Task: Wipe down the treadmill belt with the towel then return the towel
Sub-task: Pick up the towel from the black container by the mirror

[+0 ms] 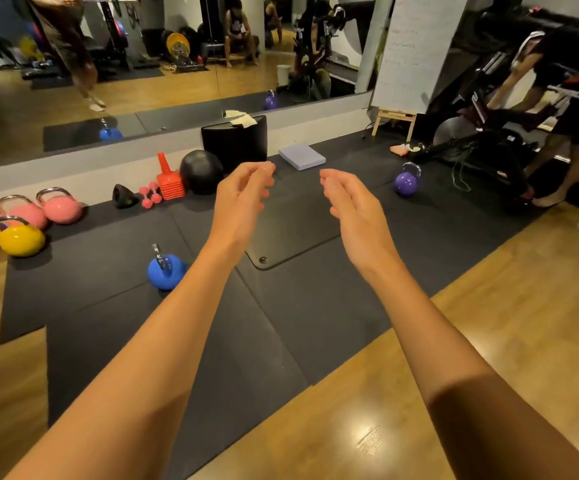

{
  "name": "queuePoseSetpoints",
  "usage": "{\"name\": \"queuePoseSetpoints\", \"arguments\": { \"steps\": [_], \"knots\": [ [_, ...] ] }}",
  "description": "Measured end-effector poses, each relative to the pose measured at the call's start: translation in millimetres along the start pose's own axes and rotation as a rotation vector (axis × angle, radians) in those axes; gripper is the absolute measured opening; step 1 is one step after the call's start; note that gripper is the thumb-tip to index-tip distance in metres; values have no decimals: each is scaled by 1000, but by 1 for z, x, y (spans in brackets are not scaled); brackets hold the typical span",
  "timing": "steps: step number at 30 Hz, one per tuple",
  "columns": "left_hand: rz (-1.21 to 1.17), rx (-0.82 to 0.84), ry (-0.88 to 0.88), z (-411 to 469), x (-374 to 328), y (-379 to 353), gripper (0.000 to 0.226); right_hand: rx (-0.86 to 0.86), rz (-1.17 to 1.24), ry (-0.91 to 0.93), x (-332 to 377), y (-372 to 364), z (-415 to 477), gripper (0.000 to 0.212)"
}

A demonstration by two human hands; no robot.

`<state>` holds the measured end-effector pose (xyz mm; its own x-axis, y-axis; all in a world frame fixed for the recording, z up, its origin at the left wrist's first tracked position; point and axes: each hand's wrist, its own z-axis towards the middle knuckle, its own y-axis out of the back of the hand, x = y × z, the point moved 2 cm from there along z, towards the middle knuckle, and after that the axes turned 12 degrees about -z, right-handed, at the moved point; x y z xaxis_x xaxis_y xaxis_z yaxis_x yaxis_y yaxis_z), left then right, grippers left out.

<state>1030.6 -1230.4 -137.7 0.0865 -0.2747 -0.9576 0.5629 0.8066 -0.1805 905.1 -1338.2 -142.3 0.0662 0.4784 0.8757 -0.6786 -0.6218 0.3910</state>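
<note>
dark mats (pixel 281 327) cover the wood floor of a gym, and a long mirror (pixel 142 64) runs along the wall. on the mats sit a blue kettlebell (pixel 166 271), a yellow kettlebell (pixel 20 239), two pink ones, a purple kettlebell (pixel 407 181), a black ball (pixel 201 171) and a flat gray pad (pixel 301 156). the left hand (pixel 243 199) and the right hand (pixel 353 206) are held out in front, apart from each other, with fingers loosely curled and nothing in them. a pale cloth that looks like the towel (pixel 241 118) lies crumpled on top of a black box (pixel 234 143) by the mirror, past the hands and not touched. i think it will be soft, light and floppy, so it will droop and bunch up when lifted. it will not break or slip. a good place to hold it is the thick bunched part in the middle, pinched from above, or two corners to open it up flat for wiping. i cannot clearly see the treadmill belt here. another person (pixel 572 95) bends over a dark machine far on the right.
</note>
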Motion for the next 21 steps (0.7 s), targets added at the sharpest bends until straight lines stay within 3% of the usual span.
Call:
{"name": "queuePoseSetpoints", "arguments": {
  "steps": [13,21],
  "knots": [
    [34,-80,5,347,111,-44,16,82,47,-5,-125,-42,362,42],
    [70,-172,15,550,167,-36,16,160,123,-5,-178,-100,574,29]
  ]
}}
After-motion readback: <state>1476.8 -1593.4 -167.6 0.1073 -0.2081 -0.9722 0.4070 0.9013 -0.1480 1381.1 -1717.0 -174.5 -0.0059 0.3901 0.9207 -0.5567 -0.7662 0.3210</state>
